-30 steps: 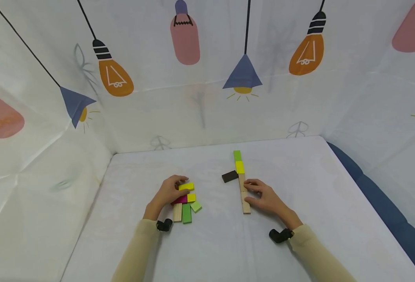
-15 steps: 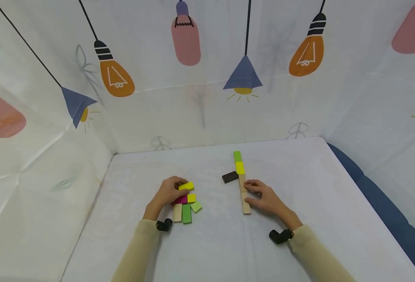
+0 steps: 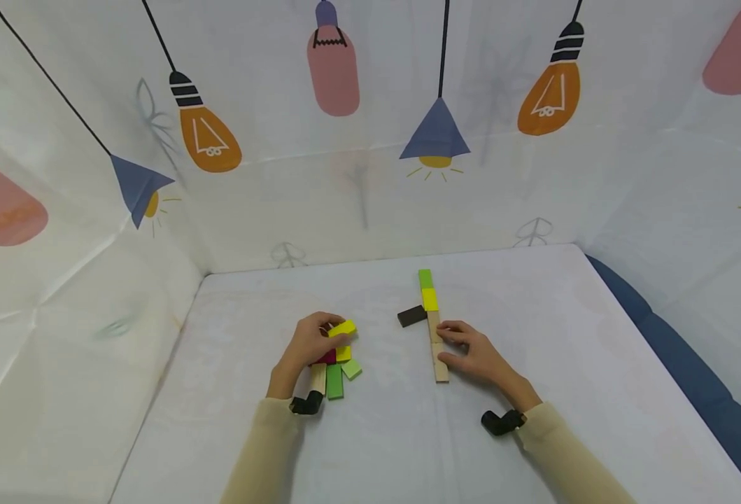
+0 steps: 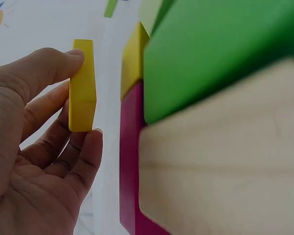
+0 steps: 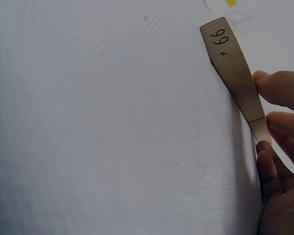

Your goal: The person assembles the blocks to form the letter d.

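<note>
My left hand (image 3: 304,344) pinches a yellow block (image 3: 343,328) between thumb and fingers, above a cluster of blocks. In the left wrist view, the yellow block (image 4: 82,88) is apart from the magenta block (image 4: 131,161) beside it. My right hand (image 3: 478,355) rests at the right side of two plain wooden blocks (image 3: 441,365) laid end to end, its thumb and fingertips along their edge. An engraved end shows on the nearer wooden block (image 5: 232,73) in the right wrist view. Beyond these, a yellow block (image 3: 429,299) and a green block (image 3: 425,278) continue the line.
A dark brown block (image 3: 411,316) lies slantwise against the line's left side. Around my left hand lie a small yellow block (image 3: 343,354), a green block (image 3: 334,382), a light green block (image 3: 352,369) and a wooden block (image 3: 318,378). White printed sheeting (image 3: 370,203) rises behind the table.
My left hand has moved slightly right with the yellow block, which is now raised and tilted off the cluster. The right hand stays at the wooden blocks.
</note>
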Action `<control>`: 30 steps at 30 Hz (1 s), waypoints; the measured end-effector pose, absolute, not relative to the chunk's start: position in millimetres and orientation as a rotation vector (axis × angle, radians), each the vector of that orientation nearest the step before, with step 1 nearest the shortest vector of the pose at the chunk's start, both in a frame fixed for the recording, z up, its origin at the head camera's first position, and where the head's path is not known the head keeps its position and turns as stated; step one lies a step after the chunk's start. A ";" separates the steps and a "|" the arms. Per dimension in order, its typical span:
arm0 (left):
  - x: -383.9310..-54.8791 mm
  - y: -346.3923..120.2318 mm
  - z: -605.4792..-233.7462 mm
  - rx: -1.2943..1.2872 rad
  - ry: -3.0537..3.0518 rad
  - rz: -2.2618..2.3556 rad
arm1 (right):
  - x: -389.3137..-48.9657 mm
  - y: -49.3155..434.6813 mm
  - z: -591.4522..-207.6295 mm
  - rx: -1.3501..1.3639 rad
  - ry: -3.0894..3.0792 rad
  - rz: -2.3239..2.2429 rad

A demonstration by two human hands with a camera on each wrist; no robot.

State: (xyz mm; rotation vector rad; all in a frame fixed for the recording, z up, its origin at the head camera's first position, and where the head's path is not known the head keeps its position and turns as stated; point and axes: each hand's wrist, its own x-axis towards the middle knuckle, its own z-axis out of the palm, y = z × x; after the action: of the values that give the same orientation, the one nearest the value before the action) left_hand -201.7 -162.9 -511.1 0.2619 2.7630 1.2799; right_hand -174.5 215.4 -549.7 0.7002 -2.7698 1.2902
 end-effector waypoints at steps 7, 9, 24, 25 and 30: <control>-203.1 -146.1 -510.7 0.364 2.801 1.344 | -174.9 214.8 -552.0 0.710 -2.752 1.267; -204.3 -140.6 -511.8 0.389 2.822 1.332 | -175.1 214.5 -552.1 0.703 -2.757 1.273; -204.6 -97.2 -506.7 0.364 2.831 1.331 | -174.3 215.5 -552.1 0.703 -2.759 1.275; -205.0 -95.2 -507.2 0.348 2.828 1.330 | -174.4 215.5 -552.3 0.700 -2.765 1.275; -207.3 -85.7 -511.7 0.296 2.869 1.306 | -174.0 214.8 -550.2 0.688 -2.779 1.290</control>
State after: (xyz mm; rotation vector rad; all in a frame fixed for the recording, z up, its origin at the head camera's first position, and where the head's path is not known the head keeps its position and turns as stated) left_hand -207.3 -85.7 -511.7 0.2960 2.8692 1.3056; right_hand -174.0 214.8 -550.2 0.6883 -2.7788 1.2905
